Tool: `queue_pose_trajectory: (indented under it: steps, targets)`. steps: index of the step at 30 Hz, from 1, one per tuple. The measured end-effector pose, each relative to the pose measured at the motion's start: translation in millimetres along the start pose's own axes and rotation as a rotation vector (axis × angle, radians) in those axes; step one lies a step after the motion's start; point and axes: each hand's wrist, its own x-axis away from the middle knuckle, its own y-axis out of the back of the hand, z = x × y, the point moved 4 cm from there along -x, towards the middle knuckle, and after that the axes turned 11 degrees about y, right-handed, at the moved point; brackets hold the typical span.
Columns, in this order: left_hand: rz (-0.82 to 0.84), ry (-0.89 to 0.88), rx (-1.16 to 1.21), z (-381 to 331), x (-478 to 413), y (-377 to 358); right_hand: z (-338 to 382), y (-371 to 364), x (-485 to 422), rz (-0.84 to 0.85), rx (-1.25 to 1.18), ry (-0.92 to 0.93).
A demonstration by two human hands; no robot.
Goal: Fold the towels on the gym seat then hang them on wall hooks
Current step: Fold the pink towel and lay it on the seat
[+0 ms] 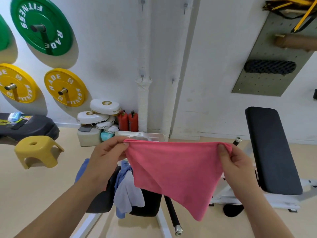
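Observation:
A pink towel point(173, 169) hangs stretched between my hands, doubled over, its lower edge dropping to a point. My left hand point(106, 153) pinches its upper left corner and my right hand point(235, 162) pinches its upper right corner. Below it, blue and pale grey towels point(127, 189) lie crumpled on the black gym seat point(145, 205). Small wall hooks are fixed to the white wall ahead: two lower ones point(142, 76) point(172, 80) and two higher ones point(142, 2) point(185, 6).
A second black bench point(272, 152) stands at the right. A black bar point(171, 215) lies on the floor under the seat. A yellow stool point(36, 151), white pads and two red extinguishers point(127, 121) sit by the wall. Weight plates point(41, 24) hang at the left.

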Motion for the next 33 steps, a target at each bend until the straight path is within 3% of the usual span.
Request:
queue_pose_trajectory:
  steps: [4, 11, 15, 19, 21, 26, 33]
  targets:
    - [-0.065, 0.000, -0.113, 7, -6, 9, 6, -14, 0, 0.089, 0.031, 0.092]
    - [-0.135, -0.031, -0.400, 24, -21, 25, -19, -52, -6, 0.183, -0.099, -0.116]
    - [-0.111, 0.033, -0.329, 37, -33, 32, -35, -81, -8, 0.192, -0.140, -0.204]
    - [-0.022, 0.323, -0.100, 73, -54, 46, -59, -111, -6, 0.231, -0.143, -0.266]
    - [-0.024, 0.423, -0.155, 94, -63, 54, -71, -126, -5, 0.267, -0.115, -0.272]
    - [-0.023, 0.486, -0.361, 130, -97, 63, -105, -166, -14, 0.365, 0.017, -0.376]
    - [0.231, 0.611, -0.537, 162, -163, 70, -139, -208, -46, 0.644, 0.070, -0.646]
